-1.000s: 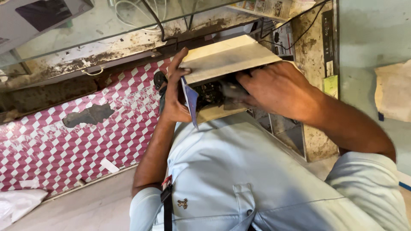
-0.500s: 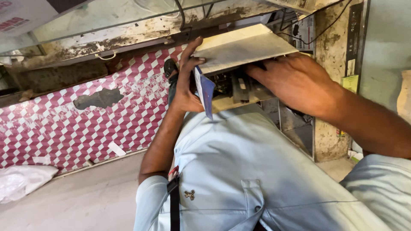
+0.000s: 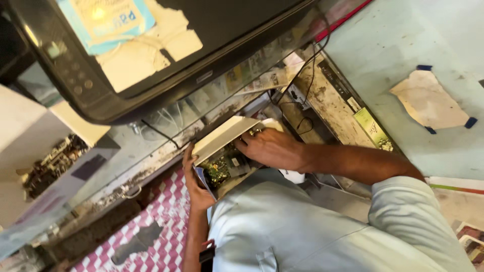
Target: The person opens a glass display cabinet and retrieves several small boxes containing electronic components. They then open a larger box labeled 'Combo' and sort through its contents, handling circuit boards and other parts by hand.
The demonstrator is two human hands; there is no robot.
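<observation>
Head view, item: cream box [image 3: 222, 135] w/ green circuit board [image 3: 221, 168] inside, held up close to chest.

Change vs. 1 s and 0.5 s ago: view swung up and left; big black printer [image 3: 151, 55] now fills top of frame, was out of view before. Box and both hands in same relation as before, lid side up, open side toward body. Grip unchanged, so work inside box judged ongoing, not finished.

Left hand [image 3: 194, 184]: curled round lower-left edge of box, fingers closed on it, thumb up along side; supports box.
Right hand [image 3: 275, 148]: laid over open side, fingers bent down into box toward board; whether pinching a part, can't tell, fingertips hidden.

Surface: dirty glass-top counter [image 3: 151, 146], stained metal edge, papers under glass. Black cables [image 3: 302, 95] trail across to grimy strip at right.
Room: pale blue-green wall [image 3: 403, 45] w/ torn paper patch taped on. Pink-white chequered sheet [image 3: 161, 236] below counter. White carton w/ small parts [image 3: 50, 161] at left. Light-blue shirt [image 3: 302, 231] fills bottom.
</observation>
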